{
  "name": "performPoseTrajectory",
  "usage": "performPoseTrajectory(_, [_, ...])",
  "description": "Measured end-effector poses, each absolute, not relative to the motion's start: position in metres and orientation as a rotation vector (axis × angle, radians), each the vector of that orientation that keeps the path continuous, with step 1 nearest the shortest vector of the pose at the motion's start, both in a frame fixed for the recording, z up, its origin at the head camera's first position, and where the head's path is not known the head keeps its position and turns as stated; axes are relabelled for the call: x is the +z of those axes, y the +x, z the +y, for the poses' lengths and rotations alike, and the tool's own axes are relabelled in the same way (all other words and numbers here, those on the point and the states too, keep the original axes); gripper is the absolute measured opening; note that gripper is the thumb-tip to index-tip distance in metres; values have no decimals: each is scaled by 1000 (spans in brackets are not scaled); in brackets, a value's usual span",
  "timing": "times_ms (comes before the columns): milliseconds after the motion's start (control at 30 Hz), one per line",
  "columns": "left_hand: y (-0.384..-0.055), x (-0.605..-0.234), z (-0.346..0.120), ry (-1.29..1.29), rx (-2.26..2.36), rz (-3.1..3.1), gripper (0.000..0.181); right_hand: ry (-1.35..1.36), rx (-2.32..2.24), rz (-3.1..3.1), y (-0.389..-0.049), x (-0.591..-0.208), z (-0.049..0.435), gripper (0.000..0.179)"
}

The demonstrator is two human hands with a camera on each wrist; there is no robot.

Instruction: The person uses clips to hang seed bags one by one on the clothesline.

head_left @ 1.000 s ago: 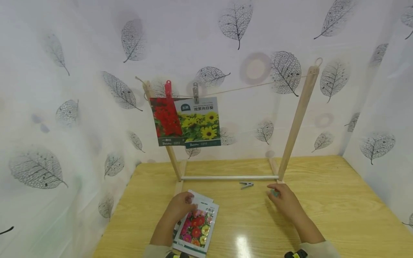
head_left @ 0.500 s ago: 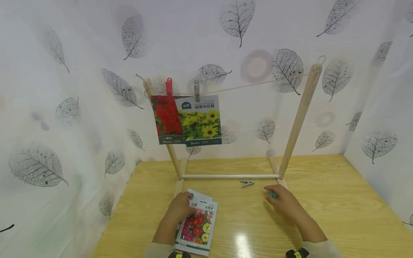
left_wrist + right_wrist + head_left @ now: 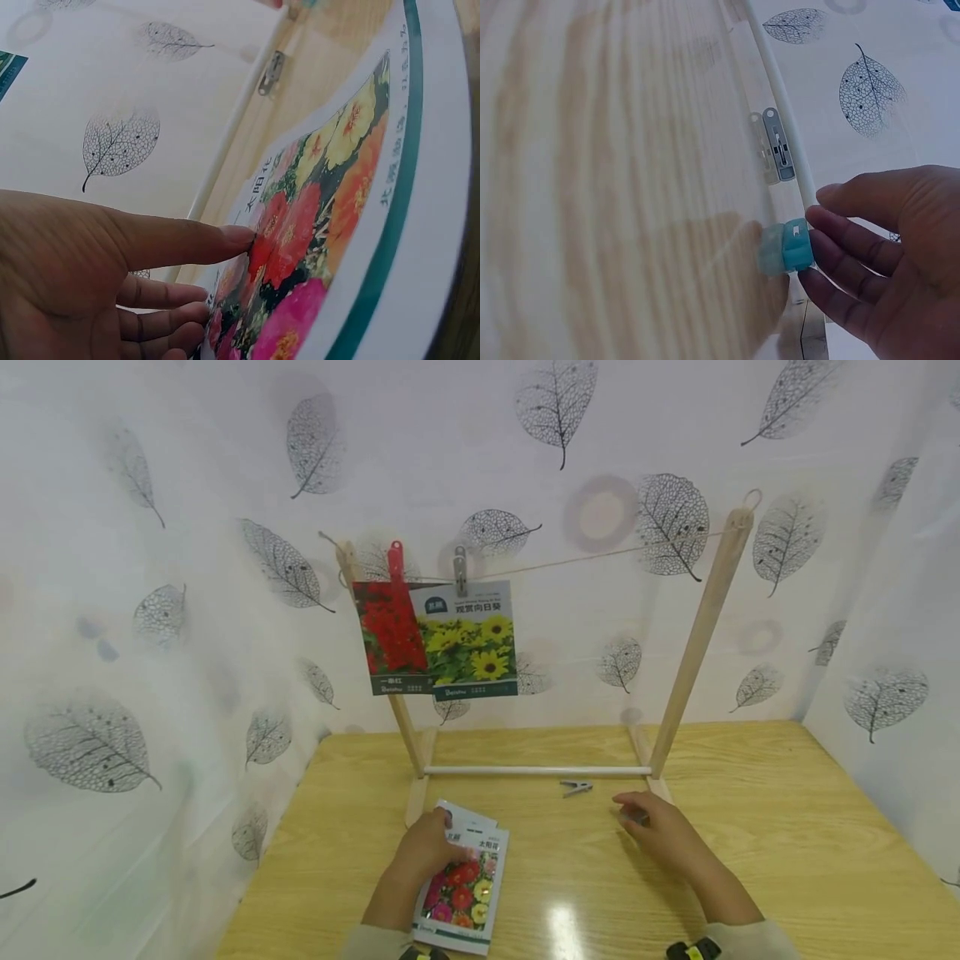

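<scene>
My left hand [image 3: 426, 843] holds the left edge of a few seed packets [image 3: 474, 910] on the table. In the left wrist view, the thumb [image 3: 236, 236] lies on the printed flowers of the top packet [image 3: 367, 180], the other fingertips at its edge. To the right, my right hand [image 3: 667, 835] is low over the table, fingers loosely bent. A teal clip [image 3: 797, 245] is right at its fingertips in the right wrist view, the thumb apart from it. A grey clip [image 3: 577, 787] lies between the hands, near the white rod [image 3: 536, 771].
A wooden frame [image 3: 693, 660] stands behind the hands with a string [image 3: 592, 557] across its top. From it hang a red-flower packet [image 3: 390, 635] under a red clip [image 3: 396, 560] and a sunflower packet [image 3: 480, 647] under a grey clip [image 3: 461, 568].
The left thumb has slid further over the top packet, and the stack has moved slightly up the table. My right hand has shifted a little left near the teal clip.
</scene>
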State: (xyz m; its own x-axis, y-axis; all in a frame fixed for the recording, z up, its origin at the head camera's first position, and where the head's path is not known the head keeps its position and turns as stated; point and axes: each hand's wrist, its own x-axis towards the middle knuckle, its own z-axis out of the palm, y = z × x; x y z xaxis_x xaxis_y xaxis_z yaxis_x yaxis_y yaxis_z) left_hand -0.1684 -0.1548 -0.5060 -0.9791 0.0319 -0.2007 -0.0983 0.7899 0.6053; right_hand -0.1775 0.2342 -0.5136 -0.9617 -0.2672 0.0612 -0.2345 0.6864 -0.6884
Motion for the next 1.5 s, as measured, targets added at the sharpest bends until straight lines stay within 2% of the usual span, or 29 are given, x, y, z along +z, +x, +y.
performPoseTrajectory(267, [-170,-507,-151,-95,947,2803,57,-421,-1132,2829,-176,-511,234,39])
performPoseTrajectory(567, [-169,-511,-149,-84,853,2966,76,-451,-1102,2846,-175,-512,235,40])
performPoseTrajectory(867, [-172,-511,-149,-112,853,2949,77,-365,-1086,2895,-175,-514,234,42])
performPoseTrajectory(1500, [-176,-516,-154,-101,1049,2890,83,-308,-1018,2830,-176,-514,238,31])
